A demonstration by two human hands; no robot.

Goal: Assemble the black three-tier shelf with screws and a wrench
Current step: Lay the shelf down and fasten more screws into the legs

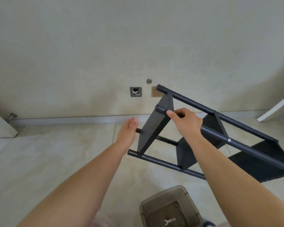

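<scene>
Black three-tier shelf (156, 128) looks nearly assembled: 3 panels joined to 4 poles, tilted above the floor (56, 158). Right hand (185, 122), grip closed round an upper pole; left hand (129, 130) open beside it. Wrench (169, 221) lies in a bin (147, 205) below, so probably final checks left.

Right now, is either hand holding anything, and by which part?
The right hand grips the black shelf by one upper pole, near its end beside the top tier. The left hand is open beside it, holding nothing.
</scene>
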